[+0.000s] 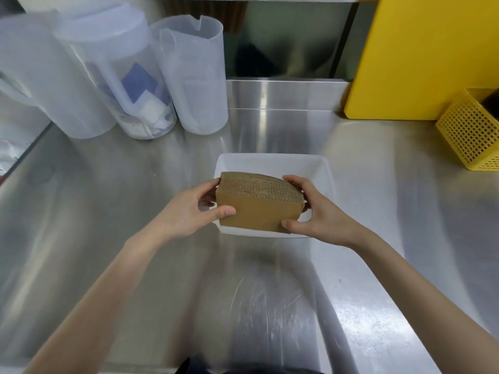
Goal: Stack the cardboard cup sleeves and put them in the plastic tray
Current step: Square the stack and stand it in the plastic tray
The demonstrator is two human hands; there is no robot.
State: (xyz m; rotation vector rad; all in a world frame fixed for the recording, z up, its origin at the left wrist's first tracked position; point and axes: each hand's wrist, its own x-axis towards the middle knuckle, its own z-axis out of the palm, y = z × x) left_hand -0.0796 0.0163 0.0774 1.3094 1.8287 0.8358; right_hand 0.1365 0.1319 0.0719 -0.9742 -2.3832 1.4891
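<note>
Head view, 1 frame, catalogue of contents.

Item 1: thick stack of brown corrugated cardboard cup sleeves [256, 203], edges roughly squared, held on its long edge and tilted slightly toward the camera. Position: over the near half of item 2; whether its lower edge touches the tray floor cannot be told.

Item 2: shallow white rectangular plastic tray [272, 161], resting on the brushed stainless steel worktop [121, 211]. Far half visible and bare; nothing else seen inside.

Item 3: left hand [186, 211], fingers closed on the left end of the stack, thumb across its front face.

Item 4: right hand [316, 214], fingers closed on the right end, thumb at the lower front corner, other fingers over the top.

Item 5: 3 translucent plastic pitchers [113, 74], far left of worktop, well apart from the tray; the middle one holds blue and white pieces.

Item 6: yellow perforated plastic basket [469, 136], far right, in front of a tall yellow panel [421, 55].

Status, as judged: stacking appears complete, with no loose sleeves visible on the worktop. Remaining: lower the stack fully into the tray and release both hands.
</note>
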